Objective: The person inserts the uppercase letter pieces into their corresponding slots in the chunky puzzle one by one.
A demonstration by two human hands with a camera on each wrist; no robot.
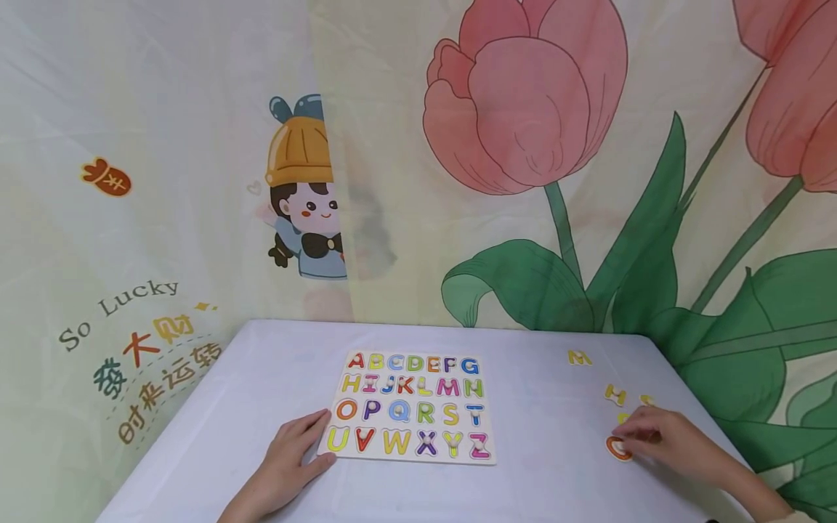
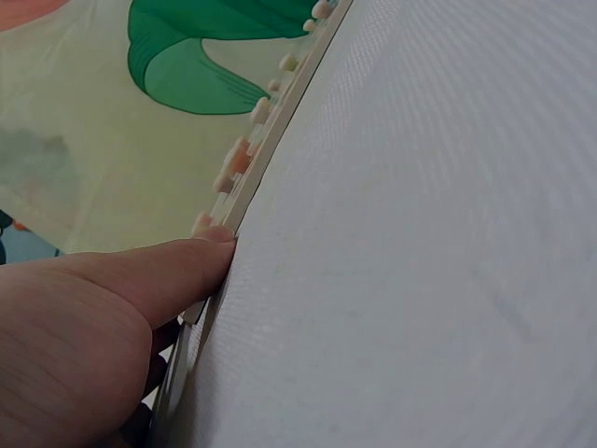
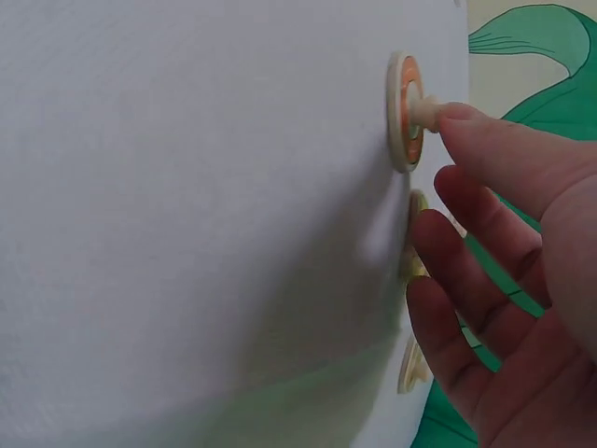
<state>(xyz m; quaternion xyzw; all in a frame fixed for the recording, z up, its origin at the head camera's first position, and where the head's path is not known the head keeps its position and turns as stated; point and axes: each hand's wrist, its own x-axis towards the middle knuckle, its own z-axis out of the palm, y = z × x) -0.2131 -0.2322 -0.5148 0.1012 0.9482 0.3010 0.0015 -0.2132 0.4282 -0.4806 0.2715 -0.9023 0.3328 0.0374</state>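
A white alphabet puzzle board [image 1: 408, 430] with coloured letters lies flat on the table. My left hand [image 1: 292, 452] rests at its left side, the fingers along the edge. The thumb [image 2: 201, 266] touches the front edge near the corner. Out to the right, my right hand [image 1: 667, 443] pinches the knob of an orange O-shaped puzzle piece [image 3: 404, 112]. In the right wrist view the thumb is on the knob, while the other side of the grip is hidden. The piece's face is turned up; whether it touches the table I cannot tell.
Beyond the right hand lie more yellow letter pieces: an H [image 1: 615, 394], an M or W [image 1: 579, 357], and a small one [image 1: 646, 399] partly behind the hand. Another yellow piece [image 1: 622, 418] shows beside the fingers. The white-covered table [image 1: 543, 436] meets a printed curtain [image 1: 405, 290] at the back.
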